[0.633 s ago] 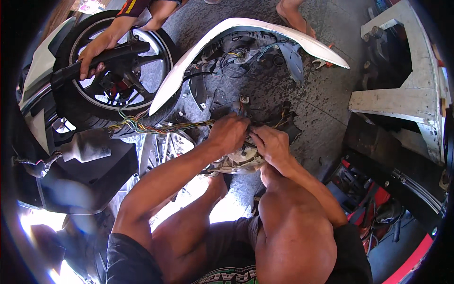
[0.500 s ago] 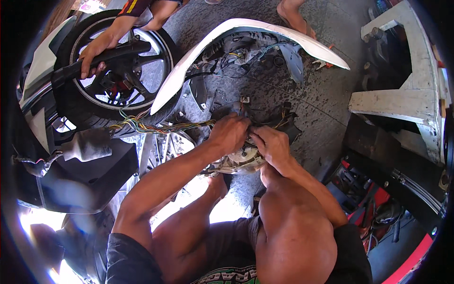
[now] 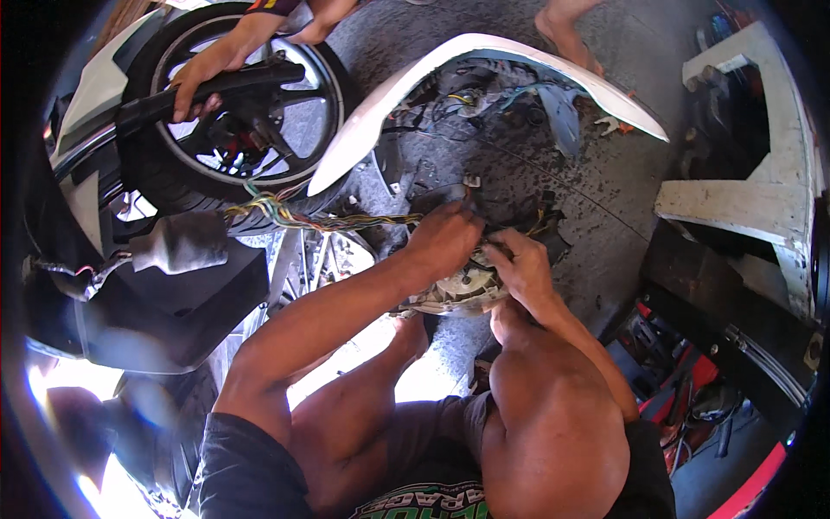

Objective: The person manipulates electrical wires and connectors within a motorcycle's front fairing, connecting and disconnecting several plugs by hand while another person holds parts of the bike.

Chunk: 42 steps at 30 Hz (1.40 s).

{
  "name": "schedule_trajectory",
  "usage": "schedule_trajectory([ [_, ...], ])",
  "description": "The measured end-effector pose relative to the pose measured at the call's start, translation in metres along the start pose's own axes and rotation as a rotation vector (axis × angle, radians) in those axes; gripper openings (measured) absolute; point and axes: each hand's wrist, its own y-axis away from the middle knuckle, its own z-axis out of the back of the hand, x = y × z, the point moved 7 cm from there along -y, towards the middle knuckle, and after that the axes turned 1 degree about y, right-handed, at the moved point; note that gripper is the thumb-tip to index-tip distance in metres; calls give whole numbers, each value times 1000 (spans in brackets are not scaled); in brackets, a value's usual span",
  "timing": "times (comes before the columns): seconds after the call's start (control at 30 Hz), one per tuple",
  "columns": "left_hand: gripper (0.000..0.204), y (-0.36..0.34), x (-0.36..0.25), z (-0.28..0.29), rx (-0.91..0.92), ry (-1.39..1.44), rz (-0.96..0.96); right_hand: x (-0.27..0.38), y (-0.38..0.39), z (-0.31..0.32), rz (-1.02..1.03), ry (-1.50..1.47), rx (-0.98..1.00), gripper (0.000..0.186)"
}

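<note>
My left hand (image 3: 443, 238) is closed at the end of a multicoloured wire bundle (image 3: 341, 221), over a dark housing; what its fingertips grip is hidden. My right hand (image 3: 520, 264) is beside it, fingers curled and pinching at something small I cannot make out. Under both hands lies a round, pale, grimy assembly (image 3: 454, 294) with dark parts and short wires, near my bare feet. The bundle runs left to a dusty grey covered component (image 3: 180, 245) on black bodywork (image 3: 164, 307).
A co-worker's hand (image 3: 190, 86) grips a black fork tube over a wheel (image 3: 290, 156) at upper left. A white curved panel (image 3: 419, 65) with wiring lies ahead; another bare foot (image 3: 566, 39) is beyond it. A white wooden stand (image 3: 722, 195) and black-and-red equipment are at right.
The view has shifted, so the surroundings sit a little further right. My right hand's fingertips have lifted slightly and changed angle beside my left hand, which stays closed at the wires.
</note>
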Motion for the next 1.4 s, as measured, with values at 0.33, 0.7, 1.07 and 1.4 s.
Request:
schedule_trajectory([
  [0.33, 19, 189, 68, 15, -667, 522, 842, -77, 14, 97, -433, 137, -526, 38],
  [0.7, 96, 224, 82, -139, -669, 2034, 1072, -140, -4, 72, -474, 134, -282, 66],
  [1.07, 104, 242, 116, -165, -614, 1512, 1286, -135, 2, 64, -414, 166, -408, 60],
  [1.4, 103, 241, 112, -130, -432, 1232, 1241, -130, 9, 65, -408, 101, -435, 54],
])
